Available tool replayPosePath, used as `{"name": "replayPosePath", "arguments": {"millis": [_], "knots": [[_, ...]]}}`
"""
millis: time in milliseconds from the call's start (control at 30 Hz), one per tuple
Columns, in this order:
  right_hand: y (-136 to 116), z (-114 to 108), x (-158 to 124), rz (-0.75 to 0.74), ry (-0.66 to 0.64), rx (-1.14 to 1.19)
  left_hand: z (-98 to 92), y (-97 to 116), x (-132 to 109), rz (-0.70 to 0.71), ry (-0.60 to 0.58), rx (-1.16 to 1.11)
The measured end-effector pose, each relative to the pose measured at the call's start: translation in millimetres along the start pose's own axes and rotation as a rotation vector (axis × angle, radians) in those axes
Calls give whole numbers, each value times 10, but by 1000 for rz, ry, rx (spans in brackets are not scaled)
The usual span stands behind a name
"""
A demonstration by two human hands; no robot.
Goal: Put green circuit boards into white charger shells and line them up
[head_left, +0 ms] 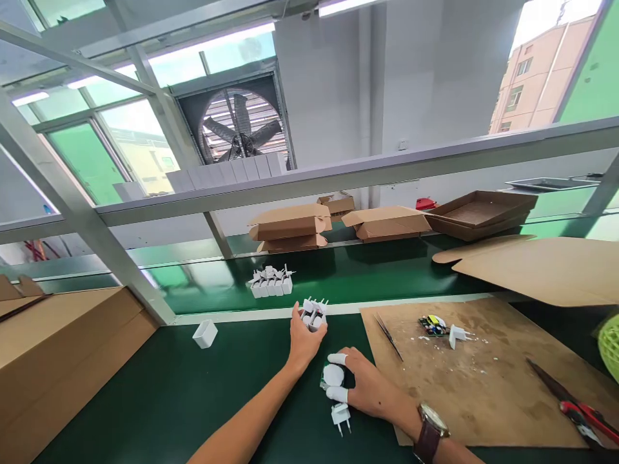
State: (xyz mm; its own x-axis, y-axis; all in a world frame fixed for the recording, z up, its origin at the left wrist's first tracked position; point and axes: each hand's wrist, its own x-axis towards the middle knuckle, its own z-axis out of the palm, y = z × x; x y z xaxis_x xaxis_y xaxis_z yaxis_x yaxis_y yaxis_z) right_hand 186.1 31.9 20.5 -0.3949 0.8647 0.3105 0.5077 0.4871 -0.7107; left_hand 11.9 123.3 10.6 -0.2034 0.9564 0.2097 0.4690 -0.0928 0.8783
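Observation:
My left hand (305, 343) is closed around a small cluster of white plug adapters (314, 316), with pins and bits of wire at the top. White finger cots cover the thumb and a finger of my right hand (370, 383). Those fingers pinch a circuit board with a round white part (333, 376), green showing at its edge. Just below it is a white two-pin plug (341, 415); whether a wire joins them is hidden. Farther back stands a row of white plug adapters (271, 283). An open white plastic housing (205, 334) lies left of my hands.
On a brown board (445, 399) lie tweezers (389, 336), a circuit board (432, 325) with a white plug (458, 335), and red-handled scissors (575, 406). Cardboard boxes (387, 222) line the back, and a large carton (72, 361) stands left. A metal frame bar (309, 187) crosses above.

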Motion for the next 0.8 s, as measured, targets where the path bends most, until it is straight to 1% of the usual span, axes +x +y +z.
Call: {"name": "replayPosePath", "arguments": {"millis": [67, 133, 200, 300, 333, 400, 533, 633, 700, 800], "knots": [[14, 10, -8, -15, 5, -19, 76, -4, -20, -20, -43, -2], [36, 22, -12, -28, 14, -35, 47, -26, 9, -12, -113, -8], [60, 32, -8, -38, 12, -40, -45, -48, 83, -3, -224, -54], [87, 40, 7, -38, -1, -54, -170, -52, 235, -35, -439, -182], [90, 40, 11, -37, -5, -58, -186, -45, 282, -44, -497, -225], [90, 39, 16, -36, -12, -61, -172, -20, 359, -35, -566, -288], [75, 37, 10, -37, -8, -67, -50, 56, 432, -9, -611, -336], [67, 32, 10, -35, 0, -75, 34, 107, 422, -4, -630, -342], [64, 27, 12, -29, -11, -75, 86, 130, 383, 9, -612, -337], [68, 25, 18, -17, -32, -71, 158, 145, 309, 50, -527, -325]]}}
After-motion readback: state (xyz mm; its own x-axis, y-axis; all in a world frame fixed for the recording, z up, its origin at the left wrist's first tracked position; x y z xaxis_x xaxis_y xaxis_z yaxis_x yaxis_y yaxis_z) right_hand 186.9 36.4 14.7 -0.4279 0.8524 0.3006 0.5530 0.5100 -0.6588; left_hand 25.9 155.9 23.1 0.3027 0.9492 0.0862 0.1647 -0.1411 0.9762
